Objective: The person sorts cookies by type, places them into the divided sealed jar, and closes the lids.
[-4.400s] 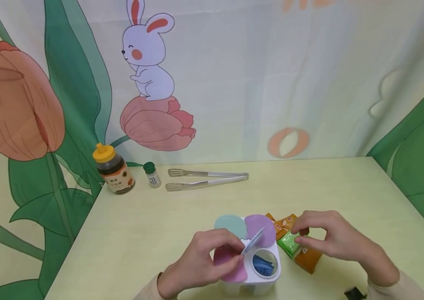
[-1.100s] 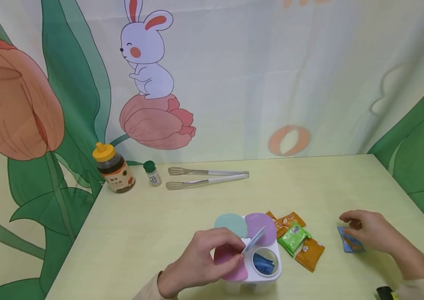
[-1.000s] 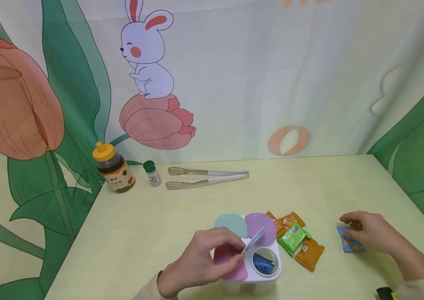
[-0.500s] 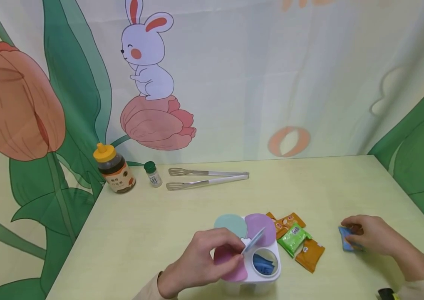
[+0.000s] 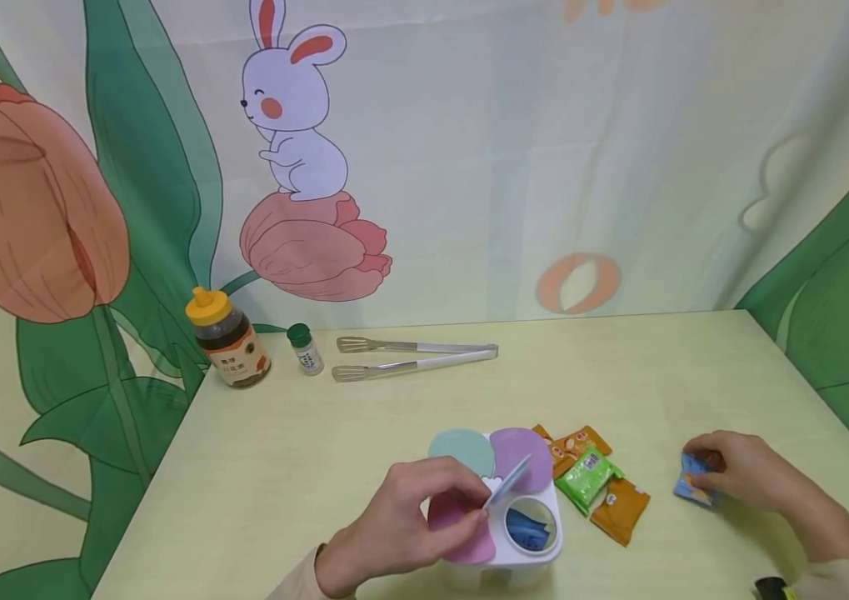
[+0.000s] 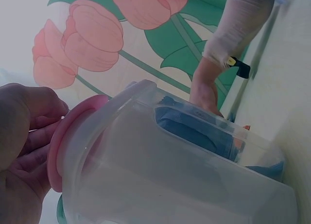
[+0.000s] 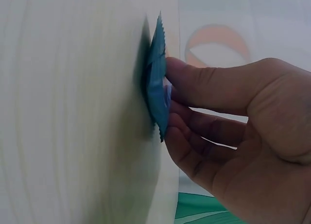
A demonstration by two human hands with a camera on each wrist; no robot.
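The blue packet (image 5: 692, 487) was at the right side of the surface (image 5: 364, 433), well apart from the other packets, and the right hand (image 5: 742, 475) pinched it between thumb and fingers. In the right wrist view the blue packet (image 7: 157, 95) stood on its edge against the surface, with the fingertips (image 7: 177, 71) pressing on its one side.

The left hand (image 5: 402, 525) rested on the white container (image 5: 536, 554), which stood near the front edge of the surface. Its fingers curled around the blue-grey lid (image 5: 508, 482) and held it tilted up, so the round compartment under it was open. Another blue packet lay inside this compartment (image 5: 527, 527). The teal lid (image 5: 461, 450), the purple lid (image 5: 521, 454) and the pink lid (image 5: 461, 533) were closed.

Just beside the container, on its right, lay the green packet (image 5: 587, 477) and the orange packets (image 5: 619, 508). At the back of the surface were the tongs (image 5: 412, 357), the small green-capped bottle (image 5: 306, 348) and the yellow-capped jar (image 5: 227, 337).
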